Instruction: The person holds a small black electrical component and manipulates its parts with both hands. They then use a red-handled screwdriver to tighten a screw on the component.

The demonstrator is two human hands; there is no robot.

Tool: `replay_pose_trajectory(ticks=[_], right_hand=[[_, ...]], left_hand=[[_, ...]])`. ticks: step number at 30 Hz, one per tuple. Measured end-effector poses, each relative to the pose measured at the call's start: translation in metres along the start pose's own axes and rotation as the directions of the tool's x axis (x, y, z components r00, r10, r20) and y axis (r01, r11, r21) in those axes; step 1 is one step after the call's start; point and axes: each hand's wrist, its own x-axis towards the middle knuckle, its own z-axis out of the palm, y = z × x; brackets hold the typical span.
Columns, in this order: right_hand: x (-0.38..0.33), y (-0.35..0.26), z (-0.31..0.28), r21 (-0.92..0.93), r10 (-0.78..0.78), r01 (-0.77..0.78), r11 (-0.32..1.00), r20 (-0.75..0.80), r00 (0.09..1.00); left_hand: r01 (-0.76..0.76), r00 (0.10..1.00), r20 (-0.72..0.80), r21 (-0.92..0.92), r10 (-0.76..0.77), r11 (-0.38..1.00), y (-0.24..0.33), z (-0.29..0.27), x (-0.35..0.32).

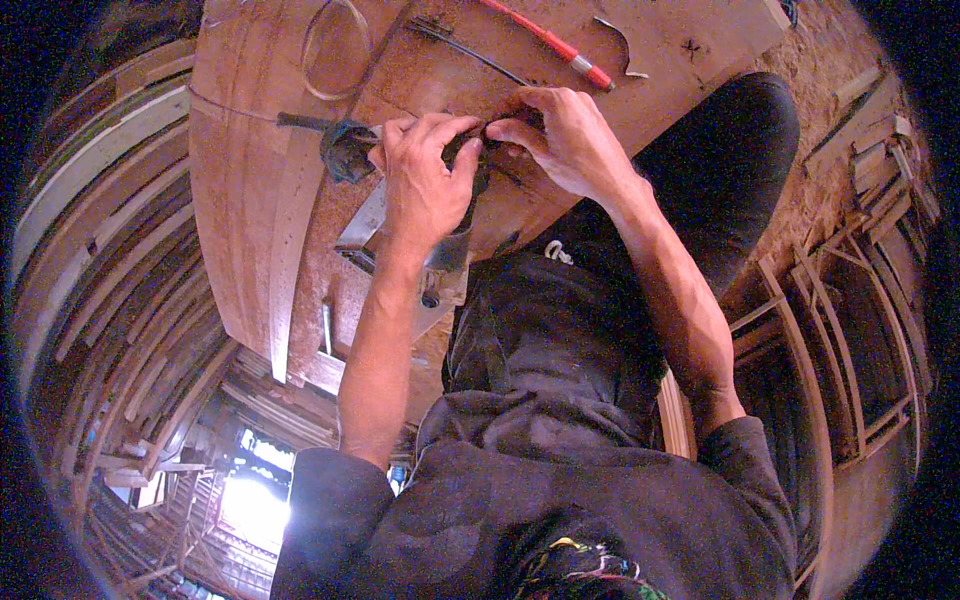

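Observation:
My left hand (425, 185) and my right hand (562, 138) meet over a brown wooden board (250, 200). Both pinch a thin black cord (300, 122) that runs in from the left, at a spot between their fingertips. A dark wad of cloth or tape (345, 150) is wrapped on the cord just left of my left hand. Under my left hand lies a grey metal tool (362, 232), partly hidden by the wrist. What exactly sits between the fingertips is hidden.
A red-handled tool (555, 42), a thin black rod (465, 50), a loop of pale wire (335, 45) and a small metal hook (622, 45) lie farther up the board. Wooden slats (110, 260) are stacked at left, wooden frames (840, 330) at right. My dark-clad knee (730, 150) rests beside the board.

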Motion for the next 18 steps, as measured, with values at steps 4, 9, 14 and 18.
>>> replay_pose_trajectory(ticks=[4,9,14,18], right_hand=[[0.005,0.005,-0.001,-0.056,-0.007,0.007,0.998,-0.005,1.0],[0.006,0.001,-0.006,-0.045,0.018,-0.016,0.999,0.044,0.999],[0.005,-0.005,-0.005,0.031,-0.019,0.019,0.999,-0.008,1.0],[0.015,-0.009,-0.01,0.148,0.034,-0.006,0.989,-0.188,0.982]], left_hand=[[-0.06,0.998,0.034,0.019,0.059,0.998,-0.001,-0.004,0.007],[-0.058,0.995,0.077,-0.093,0.066,0.994,0.003,-0.009,0.013],[0.011,0.998,0.069,-0.23,0.005,0.973,-0.008,-0.002,0.016],[0.112,0.991,-0.027,-0.33,-0.128,0.937,-0.005,-0.008,0.015]])
